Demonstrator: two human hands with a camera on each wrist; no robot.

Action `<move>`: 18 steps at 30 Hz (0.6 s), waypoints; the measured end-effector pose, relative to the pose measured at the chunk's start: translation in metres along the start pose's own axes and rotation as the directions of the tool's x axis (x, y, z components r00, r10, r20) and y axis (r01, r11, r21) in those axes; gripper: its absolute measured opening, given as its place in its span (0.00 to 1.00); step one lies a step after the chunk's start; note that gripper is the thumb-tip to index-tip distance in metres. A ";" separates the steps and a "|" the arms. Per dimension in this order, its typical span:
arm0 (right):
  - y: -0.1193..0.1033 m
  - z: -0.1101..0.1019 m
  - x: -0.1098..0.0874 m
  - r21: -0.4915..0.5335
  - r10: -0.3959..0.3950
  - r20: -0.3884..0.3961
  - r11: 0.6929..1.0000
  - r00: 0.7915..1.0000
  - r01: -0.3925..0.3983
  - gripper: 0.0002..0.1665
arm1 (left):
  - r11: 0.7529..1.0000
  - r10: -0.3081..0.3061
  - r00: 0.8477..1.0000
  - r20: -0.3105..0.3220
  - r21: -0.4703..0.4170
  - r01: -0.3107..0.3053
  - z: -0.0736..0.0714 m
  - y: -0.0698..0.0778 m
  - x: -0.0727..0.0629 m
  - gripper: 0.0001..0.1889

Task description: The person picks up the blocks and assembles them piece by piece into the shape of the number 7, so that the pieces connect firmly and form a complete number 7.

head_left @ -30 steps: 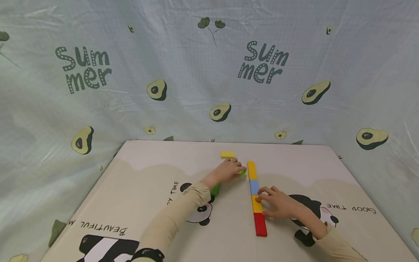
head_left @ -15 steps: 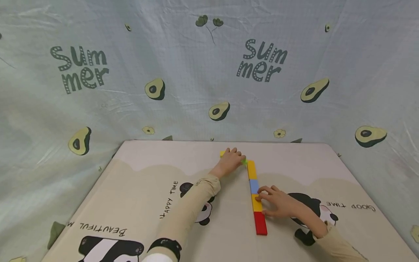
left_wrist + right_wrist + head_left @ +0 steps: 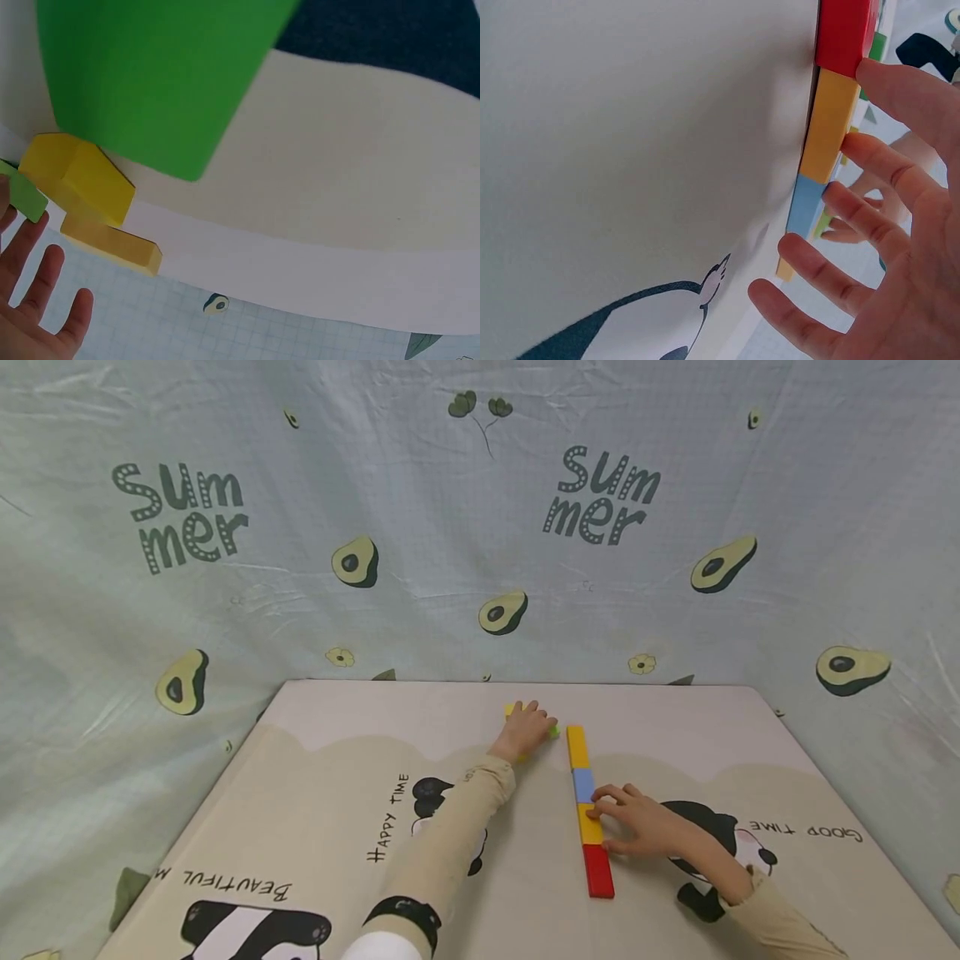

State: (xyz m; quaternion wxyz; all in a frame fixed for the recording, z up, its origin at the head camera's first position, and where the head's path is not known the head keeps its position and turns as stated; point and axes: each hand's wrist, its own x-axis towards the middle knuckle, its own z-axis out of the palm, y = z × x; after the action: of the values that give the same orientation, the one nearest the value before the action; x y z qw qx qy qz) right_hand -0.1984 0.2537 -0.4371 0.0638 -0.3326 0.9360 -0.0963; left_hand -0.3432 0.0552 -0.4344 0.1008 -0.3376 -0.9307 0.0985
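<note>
my left hand (image 3: 527,729) pinches a light green block (image 3: 28,199) between thumb and fingers, near the far end of a row (image 3: 582,794) of blocks but apart from it. my right hand (image 3: 637,822) grips nothing: its fingers are spread and loosely bent beside the row, thumb touching the red block (image 3: 598,871), forefinger at the near yellow block (image 3: 590,831). past that come the blue block (image 3: 582,784) and the far yellow block (image 3: 577,747), all four end to end on the table (image 3: 315,827). i'd judge the row partly built: four pieces are in, the light green one isn't yet, and a darker green block (image 3: 157,82), a loose yellow block (image 3: 101,180) and a pale yellow block (image 3: 112,246) seem to be what's left. from my head, my left arm and hand mostly hide those three; in the left wrist view the darker green block runs off the top. i can't tell whether my middle finger touches the blue block.
</note>
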 end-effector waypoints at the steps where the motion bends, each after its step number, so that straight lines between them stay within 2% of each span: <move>1: 0.000 0.000 0.000 0.001 0.002 0.001 1.000 1.000 -0.002 0.20 | 1.000 -0.004 1.000 -0.003 -0.006 0.004 0.001 0.000 -0.001 0.13; 6: 0.000 0.000 0.000 0.015 0.013 0.009 1.000 1.000 -0.013 0.20 | 1.000 -0.016 1.000 -0.016 -0.008 0.016 0.006 0.002 -0.004 0.13; 11: -0.002 -0.001 -0.001 0.027 0.013 0.006 1.000 1.000 -0.014 0.20 | 1.000 -0.014 1.000 0.004 -0.001 0.014 0.005 0.002 -0.007 0.13; 15: -0.002 -0.001 -0.001 0.025 0.003 -0.006 1.000 1.000 -0.003 0.20 | 1.000 0.010 1.000 0.007 0.013 -0.010 0.000 0.000 -0.010 0.13; 18: -0.002 0.001 0.000 0.021 -0.004 -0.014 1.000 1.000 0.004 0.20 | 0.998 0.050 0.999 0.004 0.034 -0.050 -0.004 -0.002 -0.013 0.13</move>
State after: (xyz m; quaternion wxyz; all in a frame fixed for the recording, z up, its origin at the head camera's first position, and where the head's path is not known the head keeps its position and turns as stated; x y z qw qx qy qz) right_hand -0.1968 0.2526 -0.4376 0.0605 -0.3333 0.9346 -0.1084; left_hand -0.3332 0.0458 -0.4319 0.1024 -0.3587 -0.9204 0.1174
